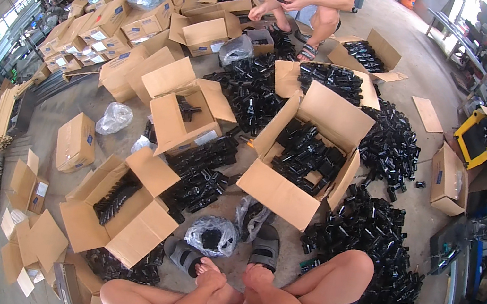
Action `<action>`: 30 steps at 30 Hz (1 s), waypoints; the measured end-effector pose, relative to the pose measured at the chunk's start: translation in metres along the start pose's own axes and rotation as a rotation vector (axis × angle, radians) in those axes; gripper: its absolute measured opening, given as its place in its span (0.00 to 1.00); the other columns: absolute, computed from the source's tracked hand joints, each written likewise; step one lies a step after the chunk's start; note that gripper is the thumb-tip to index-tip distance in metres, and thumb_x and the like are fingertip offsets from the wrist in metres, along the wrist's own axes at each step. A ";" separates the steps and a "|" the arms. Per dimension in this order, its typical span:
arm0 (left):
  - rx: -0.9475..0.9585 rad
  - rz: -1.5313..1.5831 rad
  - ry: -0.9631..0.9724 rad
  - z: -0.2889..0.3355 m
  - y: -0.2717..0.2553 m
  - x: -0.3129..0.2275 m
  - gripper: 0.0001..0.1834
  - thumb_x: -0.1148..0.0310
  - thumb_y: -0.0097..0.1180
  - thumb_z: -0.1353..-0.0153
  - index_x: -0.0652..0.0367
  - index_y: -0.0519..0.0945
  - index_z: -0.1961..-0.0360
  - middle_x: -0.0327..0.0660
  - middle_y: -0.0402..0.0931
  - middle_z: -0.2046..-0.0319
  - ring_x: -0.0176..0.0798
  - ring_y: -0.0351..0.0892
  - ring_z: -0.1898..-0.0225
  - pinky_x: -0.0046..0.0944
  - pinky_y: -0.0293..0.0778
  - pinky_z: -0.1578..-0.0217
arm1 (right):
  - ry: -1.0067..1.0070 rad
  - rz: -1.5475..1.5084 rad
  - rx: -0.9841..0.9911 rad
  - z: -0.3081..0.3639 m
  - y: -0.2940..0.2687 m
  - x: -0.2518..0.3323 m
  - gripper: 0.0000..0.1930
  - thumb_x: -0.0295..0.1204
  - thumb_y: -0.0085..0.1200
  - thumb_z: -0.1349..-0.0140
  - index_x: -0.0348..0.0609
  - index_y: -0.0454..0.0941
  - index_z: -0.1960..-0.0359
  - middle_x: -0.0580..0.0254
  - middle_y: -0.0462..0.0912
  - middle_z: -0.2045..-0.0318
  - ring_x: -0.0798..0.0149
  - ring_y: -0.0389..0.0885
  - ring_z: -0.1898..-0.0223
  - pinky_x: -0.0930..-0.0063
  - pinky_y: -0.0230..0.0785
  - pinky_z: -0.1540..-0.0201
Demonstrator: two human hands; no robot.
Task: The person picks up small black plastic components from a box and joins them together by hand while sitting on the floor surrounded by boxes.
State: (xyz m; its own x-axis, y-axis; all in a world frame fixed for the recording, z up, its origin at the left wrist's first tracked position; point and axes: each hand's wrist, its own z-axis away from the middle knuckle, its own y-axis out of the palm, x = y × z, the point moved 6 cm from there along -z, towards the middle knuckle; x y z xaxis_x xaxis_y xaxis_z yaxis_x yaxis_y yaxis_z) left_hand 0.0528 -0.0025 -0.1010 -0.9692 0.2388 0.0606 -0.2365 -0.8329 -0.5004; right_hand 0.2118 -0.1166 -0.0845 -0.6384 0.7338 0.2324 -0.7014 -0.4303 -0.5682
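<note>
My left hand (211, 278) rests low by my left foot, just behind a grey-and-black sandal (182, 256). Close to the other sandal (266, 248), my right hand (258, 277) lies against my lower leg or foot. The fingers of both hands blend with the feet, so their closing is unclear, and no part is visible in either. In front of them sits a clear plastic bag (212, 236) with something black inside. Beyond it stands an open carton (276, 187) of black plastic fittings. Another open carton (142, 225), on the left, holds a row of black pieces.
Heaps of loose black fittings (365, 238) cover the floor on the right. A half-filled carton (181, 118) stands ahead. Stacked cartons (107, 20) line the far left. A co-worker (309, 1) squats at the back, holding a small black piece. A yellow-framed item (477, 138) is at right.
</note>
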 end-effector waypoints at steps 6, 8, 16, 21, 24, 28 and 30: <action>-0.036 0.063 0.050 -0.013 0.003 0.006 0.58 0.43 0.49 0.35 0.78 0.33 0.26 0.70 0.29 0.24 0.65 0.31 0.21 0.50 0.42 0.24 | 0.003 -0.055 -0.080 -0.010 0.003 -0.005 0.26 0.43 0.42 0.32 0.43 0.75 0.38 0.44 0.79 0.41 0.46 0.82 0.42 0.53 0.76 0.43; -0.095 0.044 0.118 -0.009 0.007 0.006 0.58 0.39 0.48 0.34 0.75 0.33 0.25 0.69 0.34 0.24 0.66 0.39 0.22 0.52 0.47 0.25 | -0.004 -0.037 -0.100 -0.005 -0.001 -0.010 0.25 0.43 0.43 0.31 0.43 0.75 0.38 0.44 0.79 0.41 0.46 0.82 0.42 0.53 0.76 0.43; 0.020 -0.074 0.881 0.037 -0.034 -0.013 0.17 0.58 0.53 0.31 0.61 0.85 0.55 0.54 0.85 0.62 0.54 0.86 0.60 0.51 0.81 0.58 | 0.020 -0.072 -0.119 -0.018 -0.007 -0.042 0.21 0.43 0.49 0.34 0.45 0.83 0.47 0.45 0.82 0.46 0.44 0.82 0.44 0.53 0.77 0.43; 0.071 0.292 0.463 0.070 -0.155 0.071 0.24 0.50 0.55 0.31 0.63 0.87 0.64 0.45 0.85 0.75 0.39 0.85 0.75 0.41 0.81 0.68 | -0.004 0.008 -0.011 -0.022 0.010 -0.016 0.32 0.52 0.48 0.33 0.35 0.76 0.40 0.41 0.79 0.41 0.44 0.80 0.41 0.55 0.73 0.39; -0.512 0.370 0.396 0.060 -0.232 0.132 0.20 0.51 0.53 0.33 0.56 0.88 0.66 0.51 0.86 0.67 0.50 0.88 0.64 0.48 0.80 0.58 | 0.023 0.013 0.001 -0.015 0.001 -0.002 0.38 0.56 0.46 0.33 0.28 0.73 0.39 0.40 0.77 0.39 0.45 0.79 0.40 0.56 0.71 0.38; -0.836 0.386 0.065 0.047 -0.307 0.179 0.17 0.51 0.57 0.36 0.51 0.87 0.59 0.51 0.85 0.58 0.55 0.84 0.54 0.54 0.78 0.50 | 0.016 0.033 0.005 -0.010 -0.006 -0.001 0.41 0.59 0.45 0.33 0.26 0.72 0.39 0.37 0.77 0.40 0.44 0.79 0.40 0.57 0.71 0.37; -0.843 0.390 0.004 0.030 -0.325 0.196 0.18 0.50 0.58 0.36 0.51 0.86 0.56 0.47 0.85 0.57 0.53 0.84 0.51 0.51 0.78 0.49 | -0.004 0.050 -0.003 -0.015 0.000 -0.003 0.42 0.59 0.44 0.33 0.24 0.71 0.39 0.35 0.78 0.41 0.43 0.80 0.41 0.58 0.71 0.37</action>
State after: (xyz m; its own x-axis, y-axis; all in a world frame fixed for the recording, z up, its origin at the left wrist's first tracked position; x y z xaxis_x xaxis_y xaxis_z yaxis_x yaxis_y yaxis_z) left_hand -0.0623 0.2999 0.0996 -0.9689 0.0209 -0.2465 0.2363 -0.2164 -0.9473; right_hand 0.2185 -0.1102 -0.0970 -0.6739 0.7093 0.2066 -0.6675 -0.4648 -0.5817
